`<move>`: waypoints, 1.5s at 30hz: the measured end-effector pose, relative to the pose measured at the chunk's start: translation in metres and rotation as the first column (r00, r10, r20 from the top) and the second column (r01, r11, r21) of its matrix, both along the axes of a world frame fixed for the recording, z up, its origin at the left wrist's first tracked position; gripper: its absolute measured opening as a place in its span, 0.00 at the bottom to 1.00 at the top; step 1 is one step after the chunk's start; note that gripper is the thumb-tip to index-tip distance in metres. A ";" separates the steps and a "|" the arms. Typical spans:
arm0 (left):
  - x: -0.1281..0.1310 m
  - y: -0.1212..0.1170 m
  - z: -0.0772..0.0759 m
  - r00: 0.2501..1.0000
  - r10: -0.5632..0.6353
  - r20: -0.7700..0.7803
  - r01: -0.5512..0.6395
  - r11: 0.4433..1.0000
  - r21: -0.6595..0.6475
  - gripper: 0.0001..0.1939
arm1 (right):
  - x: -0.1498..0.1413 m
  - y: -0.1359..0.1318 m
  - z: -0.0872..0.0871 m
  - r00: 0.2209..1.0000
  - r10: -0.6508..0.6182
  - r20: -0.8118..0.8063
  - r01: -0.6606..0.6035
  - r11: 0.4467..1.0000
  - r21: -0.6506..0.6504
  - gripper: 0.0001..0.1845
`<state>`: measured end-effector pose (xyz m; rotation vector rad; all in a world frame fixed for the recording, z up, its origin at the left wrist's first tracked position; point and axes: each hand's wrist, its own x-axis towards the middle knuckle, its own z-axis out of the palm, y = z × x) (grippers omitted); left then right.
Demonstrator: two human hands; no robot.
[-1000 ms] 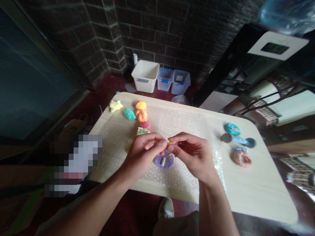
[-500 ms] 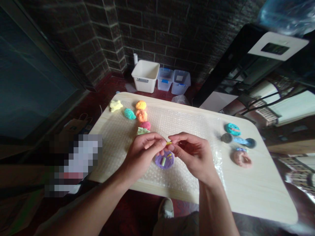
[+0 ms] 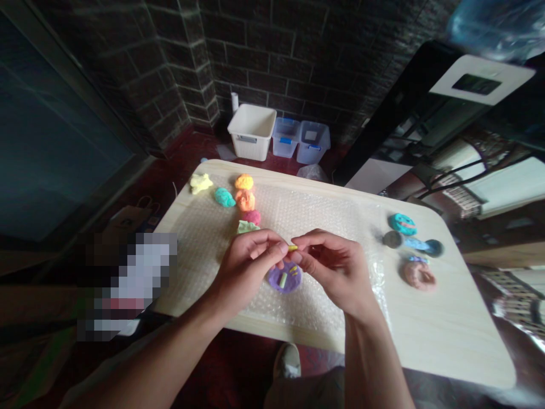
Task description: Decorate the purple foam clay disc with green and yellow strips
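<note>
Between the fingertips of both hands is a small yellow piece of modelling clay (image 3: 292,248). My left hand (image 3: 255,255) pinches its left end with thumb and forefinger. At the other end, my right hand (image 3: 332,258) pinches it the same way. Just below the fingers lies a flat purple clay disc (image 3: 279,284) on bubble wrap, bearing a pale green strip and thin yellow strips. Behind my left hand, pale green clay (image 3: 247,226) is partly hidden, with a crimson clay lump (image 3: 251,217) beyond it.
Orange clay (image 3: 244,200), yellow-orange clay (image 3: 244,182), teal clay (image 3: 224,197) and a pale yellow piece (image 3: 200,183) lie farther back. On the right are a teal disc (image 3: 402,224), a grey-ended blue piece (image 3: 415,243) and a pink ring (image 3: 419,275). Storage bins (image 3: 252,133) stand beyond the table (image 3: 460,335).
My right fingertips have shifted very slightly around the yellow clay, and a little more of it shows. Everything else stays in place.
</note>
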<state>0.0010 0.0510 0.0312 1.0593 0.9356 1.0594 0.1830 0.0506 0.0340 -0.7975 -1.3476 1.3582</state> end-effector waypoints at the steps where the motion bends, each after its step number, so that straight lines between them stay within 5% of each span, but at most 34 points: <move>1: 0.000 0.000 0.000 1.000 -0.004 -0.001 0.004 1.000 -0.002 0.10 | 0.000 0.000 0.000 1.000 0.000 0.001 0.000 1.000 0.003 0.10; 45: 0.001 0.000 0.006 1.000 -0.011 0.005 0.011 1.000 -0.016 0.11 | 0.000 0.000 0.002 1.000 0.003 0.023 -0.003 1.000 -0.001 0.06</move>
